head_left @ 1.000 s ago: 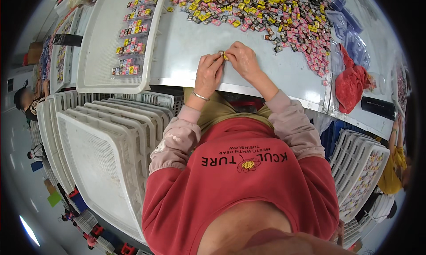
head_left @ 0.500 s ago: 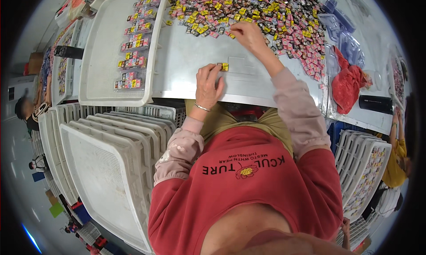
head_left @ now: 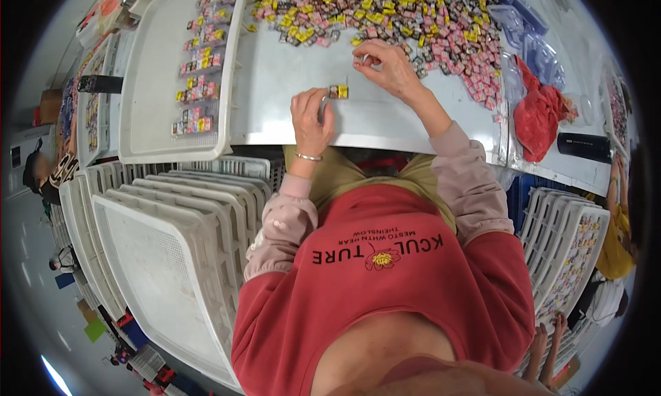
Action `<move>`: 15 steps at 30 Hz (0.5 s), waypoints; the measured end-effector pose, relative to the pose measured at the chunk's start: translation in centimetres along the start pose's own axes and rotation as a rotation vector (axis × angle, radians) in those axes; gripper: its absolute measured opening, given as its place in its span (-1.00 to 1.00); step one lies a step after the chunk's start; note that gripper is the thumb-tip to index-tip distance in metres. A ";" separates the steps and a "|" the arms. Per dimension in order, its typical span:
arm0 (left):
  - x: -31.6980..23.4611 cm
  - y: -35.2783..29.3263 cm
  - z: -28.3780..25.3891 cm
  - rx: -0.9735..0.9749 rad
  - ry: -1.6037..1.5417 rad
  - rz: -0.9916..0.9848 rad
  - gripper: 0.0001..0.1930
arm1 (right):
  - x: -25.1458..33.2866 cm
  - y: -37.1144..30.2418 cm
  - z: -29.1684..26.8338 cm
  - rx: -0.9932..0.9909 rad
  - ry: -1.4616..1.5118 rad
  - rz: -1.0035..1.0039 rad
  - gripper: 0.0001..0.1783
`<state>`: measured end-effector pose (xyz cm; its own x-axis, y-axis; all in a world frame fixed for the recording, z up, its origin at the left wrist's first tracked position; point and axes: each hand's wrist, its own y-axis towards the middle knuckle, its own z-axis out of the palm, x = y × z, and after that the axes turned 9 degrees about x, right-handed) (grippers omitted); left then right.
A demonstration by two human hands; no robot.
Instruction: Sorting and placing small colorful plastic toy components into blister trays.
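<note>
Near the front of the metal table, my left hand [head_left: 311, 118] is curled at the left end of a see-through plastic tray whose outline is faint. A small yellow-and-black block [head_left: 339, 91] sits at that end, by my fingertips. To the right and farther off, my right hand [head_left: 391, 71] is raised over the table, thumb and forefinger pinched on a small block [head_left: 358, 60], mostly hidden by the fingers. Beyond it spreads a large heap of small pink, black and yellow blocks [head_left: 385, 10].
A white crate [head_left: 148, 131] at left holds rows of filled clear trays [head_left: 196, 89]. Stacked white crates [head_left: 158, 258] stand below it. At right lie a red cloth [head_left: 540, 124], a black cylinder [head_left: 584, 147] and clear plastic packaging [head_left: 540, 58]. Other people work at both sides.
My right hand has drawn back from the heap's near edge toward the tray, fingers pinched. My left hand stays beside the tray; the whole view has shifted slightly.
</note>
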<state>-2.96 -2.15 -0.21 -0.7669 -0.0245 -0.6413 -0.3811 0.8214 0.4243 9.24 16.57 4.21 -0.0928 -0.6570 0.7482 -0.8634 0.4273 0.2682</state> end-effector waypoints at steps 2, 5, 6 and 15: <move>-1.0 0.8 -0.3 0.123 0.131 0.181 -0.65 | -0.4 -2.0 1.5 0.042 0.041 0.064 -0.75; -0.5 0.5 -0.1 0.189 0.140 0.250 -0.65 | -0.4 -3.3 3.8 0.068 -0.090 -0.079 -0.78; -0.5 0.5 0.0 0.221 0.142 0.290 -0.65 | -0.5 -3.4 4.5 0.066 -0.088 -0.074 -0.78; -1.1 0.4 0.3 0.239 0.144 0.244 -0.67 | 1.4 -5.3 7.0 -0.161 -0.354 -0.165 -0.85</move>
<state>-2.11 -1.62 0.53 -0.8916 0.1225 -0.4360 -0.0599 0.9224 0.3815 10.24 9.02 -0.47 -0.1485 -0.8856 0.4401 -0.7953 0.3715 0.4790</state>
